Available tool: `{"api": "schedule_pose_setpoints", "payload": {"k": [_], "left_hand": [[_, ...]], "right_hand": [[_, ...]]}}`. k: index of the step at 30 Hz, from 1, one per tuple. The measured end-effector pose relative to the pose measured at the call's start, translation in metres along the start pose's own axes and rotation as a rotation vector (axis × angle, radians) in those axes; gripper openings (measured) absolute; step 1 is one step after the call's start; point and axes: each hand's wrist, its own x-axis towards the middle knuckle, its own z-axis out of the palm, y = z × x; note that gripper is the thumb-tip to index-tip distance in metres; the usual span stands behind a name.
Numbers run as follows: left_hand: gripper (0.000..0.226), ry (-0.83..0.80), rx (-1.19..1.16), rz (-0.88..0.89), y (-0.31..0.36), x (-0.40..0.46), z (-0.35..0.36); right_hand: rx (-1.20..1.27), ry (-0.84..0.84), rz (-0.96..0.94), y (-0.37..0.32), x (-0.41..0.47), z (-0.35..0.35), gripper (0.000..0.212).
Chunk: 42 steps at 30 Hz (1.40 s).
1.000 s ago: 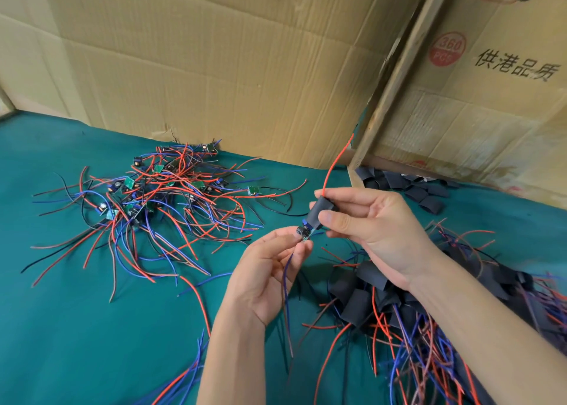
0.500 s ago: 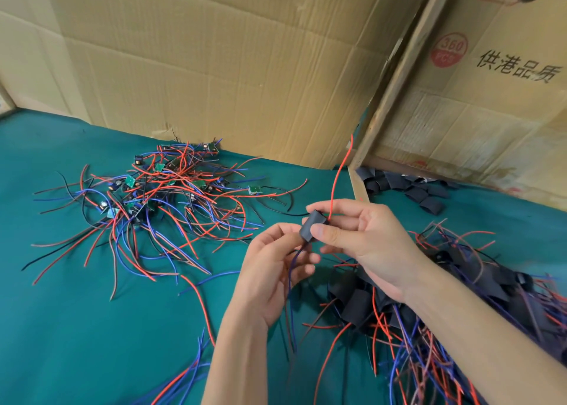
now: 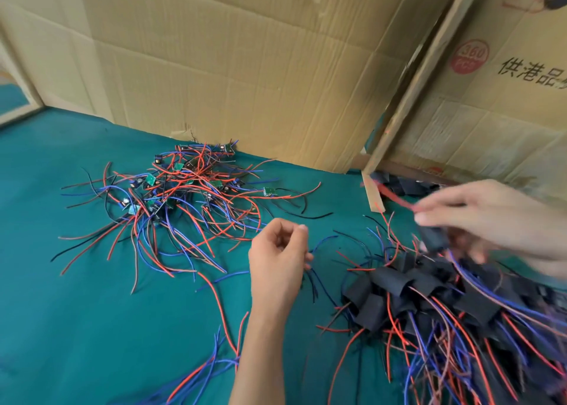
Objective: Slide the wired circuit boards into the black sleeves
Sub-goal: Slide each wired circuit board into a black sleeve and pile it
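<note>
My right hand point(image 3: 491, 220), blurred by motion, grips a black sleeve point(image 3: 432, 240) with a red wire point(image 3: 395, 197) sticking out of its top, above the heap of sleeved boards point(image 3: 445, 297) at the right. My left hand point(image 3: 279, 257) hovers over the cloth in the middle with its fingers loosely curled and nothing in them. A tangle of bare green circuit boards with red, blue and black wires point(image 3: 181, 196) lies at the left.
Green cloth point(image 3: 76, 312) covers the table. Cardboard sheets point(image 3: 245, 67) stand along the back, with a wooden strip point(image 3: 411, 97) leaning between them. Several empty black sleeves point(image 3: 408, 185) lie at the foot of the right carton. Loose wires point(image 3: 196, 380) trail near the front edge.
My left hand let go of the board's wires and drew back. My right hand carried the sleeved board to the right, over the heap of sleeved boards.
</note>
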Motion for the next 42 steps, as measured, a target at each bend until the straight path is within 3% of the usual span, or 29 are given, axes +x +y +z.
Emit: {"api": "schedule_pose_setpoints", "payload": {"k": [2, 3, 5, 7, 11, 13, 15, 20, 26, 34, 40, 42], "left_hand": [[0.016, 0.09, 0.023, -0.009, -0.004, 0.003, -0.001], [0.015, 0.118, 0.051, -0.002, -0.005, 0.003, -0.001], [0.015, 0.158, 0.1, 0.019, -0.007, 0.002, 0.001], [0.018, 0.186, 0.108, 0.026, -0.007, 0.002, 0.002], [0.02, 0.198, 0.15, 0.029, -0.009, 0.005, 0.002], [0.02, 0.192, 0.154, 0.03, -0.009, 0.005, 0.001], [0.02, 0.183, 0.135, 0.028, -0.01, 0.005, 0.001], [0.019, 0.171, 0.11, 0.022, -0.01, 0.006, 0.0], [0.016, 0.111, -0.072, -0.043, -0.005, 0.005, -0.001], [0.016, -0.035, -0.25, -0.086, 0.003, 0.002, -0.001], [0.019, -0.053, -0.245, -0.085, 0.009, -0.001, 0.0], [0.019, -0.091, -0.289, -0.056, 0.011, -0.001, -0.001]], "right_hand": [[-0.44, 0.103, 0.034, -0.006, 0.0, -0.018, 0.039], [-0.493, 0.183, -0.006, -0.012, 0.007, -0.02, 0.043], [-0.497, 0.23, -0.196, -0.033, 0.027, -0.003, 0.029], [-0.576, 0.122, -0.385, -0.061, 0.051, 0.038, 0.006], [-0.671, -0.158, -0.472, -0.1, 0.112, 0.13, 0.039], [-0.669, -0.115, -0.466, -0.106, 0.137, 0.158, 0.049], [-0.642, -0.037, -0.451, -0.103, 0.153, 0.17, 0.043], [-0.481, 0.103, -0.457, -0.09, 0.153, 0.165, 0.015], [-0.154, 0.237, -0.495, -0.112, 0.121, 0.087, 0.013], [0.577, -0.117, -0.268, -0.106, 0.069, 0.02, 0.017], [0.578, -0.141, -0.259, -0.082, 0.06, 0.043, 0.013], [0.669, -0.234, -0.225, -0.082, 0.053, 0.054, 0.018]]}}
